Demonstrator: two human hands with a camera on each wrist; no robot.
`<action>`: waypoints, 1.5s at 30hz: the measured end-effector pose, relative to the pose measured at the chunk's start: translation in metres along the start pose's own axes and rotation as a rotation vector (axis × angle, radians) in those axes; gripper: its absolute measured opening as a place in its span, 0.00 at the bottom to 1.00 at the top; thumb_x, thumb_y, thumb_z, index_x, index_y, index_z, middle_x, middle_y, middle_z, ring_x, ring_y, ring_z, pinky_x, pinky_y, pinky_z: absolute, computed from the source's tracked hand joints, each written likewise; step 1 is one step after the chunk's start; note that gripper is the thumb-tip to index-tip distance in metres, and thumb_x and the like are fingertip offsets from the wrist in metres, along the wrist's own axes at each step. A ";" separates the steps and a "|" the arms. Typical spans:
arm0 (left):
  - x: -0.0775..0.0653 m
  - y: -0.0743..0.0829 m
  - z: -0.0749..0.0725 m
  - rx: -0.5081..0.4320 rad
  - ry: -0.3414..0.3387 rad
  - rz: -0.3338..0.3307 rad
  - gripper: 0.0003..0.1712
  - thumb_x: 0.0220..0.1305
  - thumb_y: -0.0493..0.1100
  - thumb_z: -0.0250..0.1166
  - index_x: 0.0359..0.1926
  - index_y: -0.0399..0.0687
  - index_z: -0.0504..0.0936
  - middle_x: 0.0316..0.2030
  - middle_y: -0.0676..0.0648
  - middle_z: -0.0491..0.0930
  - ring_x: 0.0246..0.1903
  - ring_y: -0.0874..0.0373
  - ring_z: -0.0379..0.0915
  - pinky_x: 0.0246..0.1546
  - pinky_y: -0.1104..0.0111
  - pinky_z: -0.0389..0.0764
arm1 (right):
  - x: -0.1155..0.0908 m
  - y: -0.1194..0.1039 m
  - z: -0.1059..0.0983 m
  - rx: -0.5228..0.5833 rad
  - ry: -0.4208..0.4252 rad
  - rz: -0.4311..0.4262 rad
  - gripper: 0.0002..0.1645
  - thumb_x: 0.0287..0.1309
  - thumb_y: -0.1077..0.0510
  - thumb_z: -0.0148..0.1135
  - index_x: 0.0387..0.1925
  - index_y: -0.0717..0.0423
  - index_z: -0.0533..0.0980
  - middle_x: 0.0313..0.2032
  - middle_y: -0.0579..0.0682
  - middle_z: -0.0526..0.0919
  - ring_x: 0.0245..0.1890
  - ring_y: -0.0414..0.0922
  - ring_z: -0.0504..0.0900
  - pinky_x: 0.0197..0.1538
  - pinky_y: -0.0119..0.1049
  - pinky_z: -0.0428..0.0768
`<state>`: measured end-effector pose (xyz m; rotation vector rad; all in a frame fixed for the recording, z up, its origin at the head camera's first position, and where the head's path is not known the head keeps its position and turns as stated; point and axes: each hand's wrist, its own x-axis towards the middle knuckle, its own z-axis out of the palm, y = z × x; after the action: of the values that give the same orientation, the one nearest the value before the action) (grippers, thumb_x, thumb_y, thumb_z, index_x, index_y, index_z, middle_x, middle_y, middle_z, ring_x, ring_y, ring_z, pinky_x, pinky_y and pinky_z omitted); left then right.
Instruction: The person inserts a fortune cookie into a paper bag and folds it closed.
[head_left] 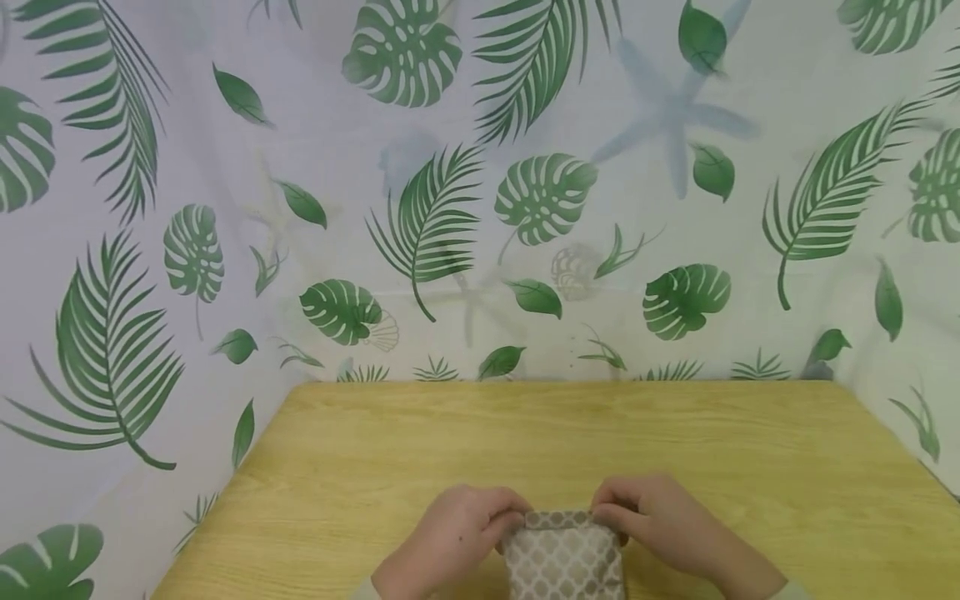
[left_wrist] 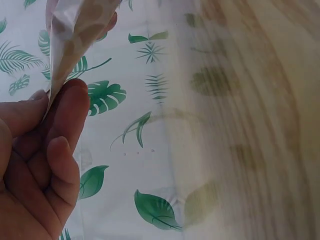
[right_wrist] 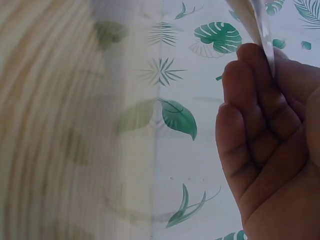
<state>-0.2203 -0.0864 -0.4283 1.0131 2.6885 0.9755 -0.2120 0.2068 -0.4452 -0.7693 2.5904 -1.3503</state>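
Observation:
A small pouch with a beige and white lattice pattern is held up at the near side of the table, its lower part cut off by the frame. A band in a darker tone runs along its top edge. My left hand pinches the top left corner between thumb and fingers, and my right hand pinches the top right corner. Seen from the left wrist, the pouch narrows to a thin, slightly shiny edge at the thumb. From the right wrist, only a slim edge of the pouch shows.
A yellow wood-grain table spreads out beyond the hands. Behind it and along both sides hangs a white sheet printed with green leaves and pale starfish. Its lower edge meets the table's back edge.

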 end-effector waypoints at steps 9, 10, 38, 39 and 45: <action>0.011 -0.008 -0.007 0.289 -0.008 0.184 0.05 0.71 0.48 0.65 0.42 0.59 0.88 0.33 0.67 0.84 0.27 0.82 0.71 0.32 0.83 0.74 | -0.001 0.009 -0.002 -0.010 -0.019 0.005 0.09 0.72 0.48 0.59 0.37 0.43 0.83 0.31 0.37 0.84 0.30 0.37 0.81 0.33 0.34 0.81; 0.013 -0.009 -0.007 0.315 -0.004 0.205 0.05 0.70 0.48 0.66 0.41 0.59 0.87 0.33 0.67 0.84 0.27 0.82 0.71 0.32 0.83 0.74 | -0.001 0.010 -0.004 -0.016 -0.023 0.001 0.09 0.72 0.48 0.59 0.38 0.43 0.83 0.31 0.37 0.84 0.31 0.37 0.81 0.33 0.34 0.82; 0.079 -0.048 0.023 0.587 -0.155 0.087 0.05 0.65 0.51 0.69 0.31 0.63 0.85 0.27 0.66 0.80 0.26 0.70 0.72 0.31 0.73 0.75 | 0.042 0.053 -0.011 -0.472 -0.125 0.064 0.09 0.65 0.54 0.65 0.29 0.40 0.76 0.26 0.32 0.76 0.27 0.34 0.72 0.33 0.38 0.75; 0.081 -0.048 0.024 0.598 -0.156 0.080 0.05 0.65 0.51 0.69 0.31 0.64 0.85 0.28 0.66 0.81 0.27 0.70 0.73 0.31 0.72 0.75 | 0.043 0.053 -0.011 -0.479 -0.123 0.079 0.09 0.66 0.54 0.65 0.29 0.40 0.76 0.26 0.32 0.76 0.27 0.34 0.72 0.33 0.39 0.75; 0.088 -0.048 0.025 0.606 -0.152 0.027 0.03 0.66 0.50 0.69 0.34 0.62 0.87 0.31 0.63 0.83 0.30 0.66 0.76 0.33 0.67 0.78 | 0.043 0.055 -0.014 -0.495 -0.098 0.138 0.08 0.66 0.52 0.66 0.30 0.40 0.77 0.27 0.34 0.76 0.27 0.36 0.72 0.34 0.40 0.74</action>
<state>-0.3074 -0.0453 -0.4665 1.1489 2.8939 0.0540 -0.2746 0.2222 -0.4750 -0.6731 2.8634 -0.6183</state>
